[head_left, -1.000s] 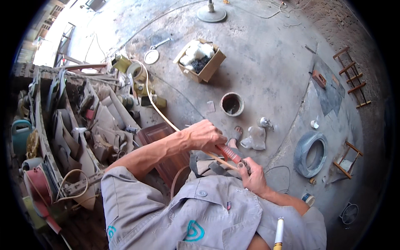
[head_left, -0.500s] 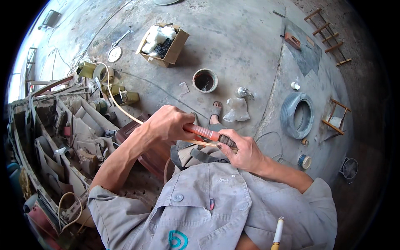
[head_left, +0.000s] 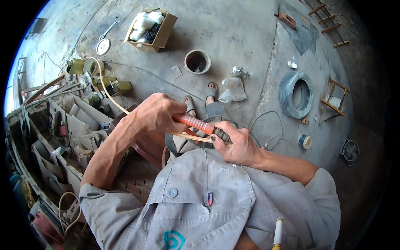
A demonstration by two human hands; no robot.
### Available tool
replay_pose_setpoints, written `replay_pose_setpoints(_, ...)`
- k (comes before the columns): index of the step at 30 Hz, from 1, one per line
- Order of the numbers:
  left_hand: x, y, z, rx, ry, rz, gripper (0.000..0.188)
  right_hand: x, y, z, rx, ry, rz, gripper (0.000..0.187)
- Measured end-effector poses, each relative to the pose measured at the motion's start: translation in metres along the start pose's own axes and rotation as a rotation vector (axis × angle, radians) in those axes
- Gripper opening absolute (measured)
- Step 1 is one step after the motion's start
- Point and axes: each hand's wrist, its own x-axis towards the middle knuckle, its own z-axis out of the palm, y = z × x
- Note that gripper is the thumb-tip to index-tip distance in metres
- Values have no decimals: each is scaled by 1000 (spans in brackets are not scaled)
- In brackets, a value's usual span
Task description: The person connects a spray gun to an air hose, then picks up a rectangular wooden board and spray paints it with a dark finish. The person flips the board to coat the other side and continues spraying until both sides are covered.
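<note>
At waist height in front of me, my left hand (head_left: 156, 111) is closed round one end of a tool with a ribbed orange-red handle (head_left: 195, 122). The tool lies aslant, and its dark, rough-looking far end is gripped by my right hand (head_left: 241, 146). A long pale strip (head_left: 107, 92) arcs in from the left, passes behind my left forearm and comes out below the handle. Its end runs to my right thumb, where my right hand pinches it beside the tool. The tool's working part is hidden in my fingers.
On my left stands a rack (head_left: 31, 129) crammed with grey pieces. Ahead are an open cardboard box (head_left: 166, 31) with white fluffy stuff, a round pot (head_left: 198, 51) and a plastic bag (head_left: 233, 91). A tyre (head_left: 285, 93) and a small stool (head_left: 331, 108) lie to the right.
The view has tilted, so floor things sit higher and both my feet show. Both hands keep their hold on the tool; the strip now shows more plainly below the handle.
</note>
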Motion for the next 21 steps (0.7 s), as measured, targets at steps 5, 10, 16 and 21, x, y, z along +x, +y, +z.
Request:
replay_pose_setpoints(5,1,8,-12,5,13,-104,28,6,4,-3,34,15,37,25)
replay_pose_setpoints(10,23,10,0,386,820,-31,57,60,17,-25,-36,207,110,25)
replay_pose_setpoints(16,34,33,66,-706,645,-322,30,120,25,-37,241,357,132,29)
replay_pose_setpoints(21,69,34,142,-1352,243,-185,40,136,26,-27,352,371,142,33)
